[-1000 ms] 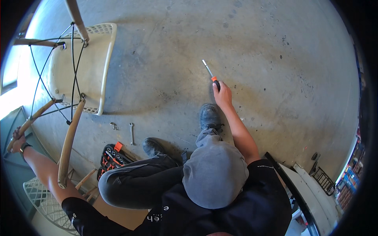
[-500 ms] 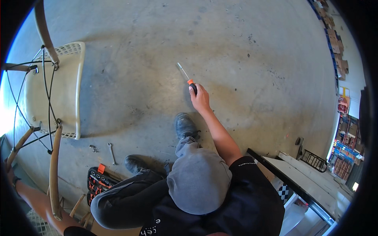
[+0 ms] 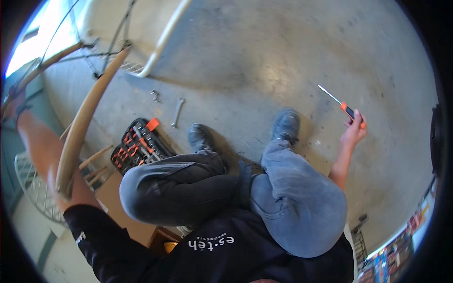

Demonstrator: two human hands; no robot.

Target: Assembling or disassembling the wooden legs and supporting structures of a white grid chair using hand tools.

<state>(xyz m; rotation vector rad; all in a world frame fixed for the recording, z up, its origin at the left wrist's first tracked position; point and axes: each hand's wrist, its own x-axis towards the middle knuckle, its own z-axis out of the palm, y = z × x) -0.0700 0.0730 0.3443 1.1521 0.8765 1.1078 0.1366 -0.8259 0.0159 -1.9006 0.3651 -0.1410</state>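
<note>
My right hand (image 3: pixel 355 128) is closed around the orange-and-black handle of a screwdriver (image 3: pixel 348 110). Its metal shaft points up and to the left, clear of any other thing. At the far left edge my left hand (image 3: pixel 16 101) is wrapped round a wooden leg (image 3: pixel 53 57) of an upturned chair; the rim of the picture partly darkens the fingers. The chair has a cream seat (image 3: pixel 148 21), thin black crossed rods and another wooden leg (image 3: pixel 89 111) that rises in front of my left forearm.
An open tool case (image 3: pixel 137 150) with orange and black tools lies left of my feet. Beyond it are a wrench (image 3: pixel 178 113) and small metal parts (image 3: pixel 155 96) on the floor. A white lattice chair part (image 3: pixel 35 188) and cardboard (image 3: pixel 120 200) stand at the lower left.
My view has swung left, so the chair shows higher up and the tool case nearer the middle. The screwdriver is now farther right, still in my right hand. The left hand stays at the leg.
</note>
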